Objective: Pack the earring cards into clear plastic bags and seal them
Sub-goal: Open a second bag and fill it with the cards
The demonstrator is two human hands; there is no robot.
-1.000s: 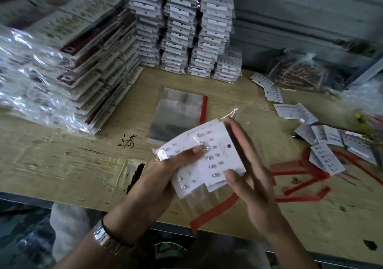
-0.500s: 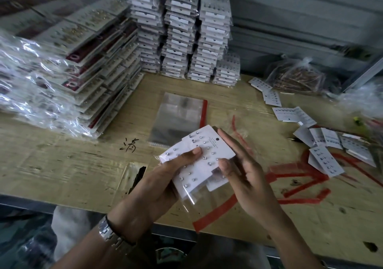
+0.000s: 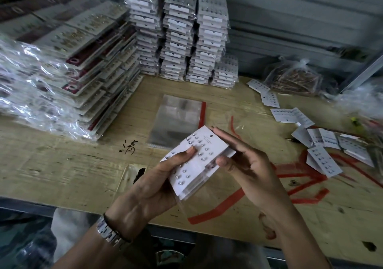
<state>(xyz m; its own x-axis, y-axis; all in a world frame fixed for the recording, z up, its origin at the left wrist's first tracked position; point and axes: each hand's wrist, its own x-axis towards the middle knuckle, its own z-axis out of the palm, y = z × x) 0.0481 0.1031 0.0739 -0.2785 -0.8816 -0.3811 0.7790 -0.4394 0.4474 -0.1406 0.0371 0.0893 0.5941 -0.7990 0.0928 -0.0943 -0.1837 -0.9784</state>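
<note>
While the left hand (image 3: 153, 188) grips the earring cards (image 3: 204, 154) as a slightly fanned stack, thumb pressed flat on the top card's face and fingers curled underneath, the right hand (image 3: 250, 165) lies against the stack's right edge, fingers straight and pressed together, thumb tip touching the near corner. Head view: the stack is held in the air above the table (image 3: 62, 175), over its near edge about midway along, just this side of the pile of empty bags (image 3: 176, 119). A clear bag (image 3: 183, 204) with a red strip hangs slack below the cards; cannot tell whether their lower ends sit inside its mouth. Risks, as judged: the cards are not squared, so a protruding corner or a stud may snag the film at the mouth and tear it or shed a card. The single-thumb hold could let lower cards slide out toward the near edge. The red strip, if adhesive, may catch a card or the bag wall early and give a crooked seal. Writing: a black handwritten character (image 3: 128, 147) on the table left of the hands reads like "涛", not certain. Small print by the punched hole on the top card is too small to read. Red painted strokes (image 3: 300, 175) toward the right edge are partly covered by loose cards (image 3: 323, 162) and illegible. Dark red labels on the bagged piles (image 3: 68, 61) at the far-left corner are blurred.
</note>
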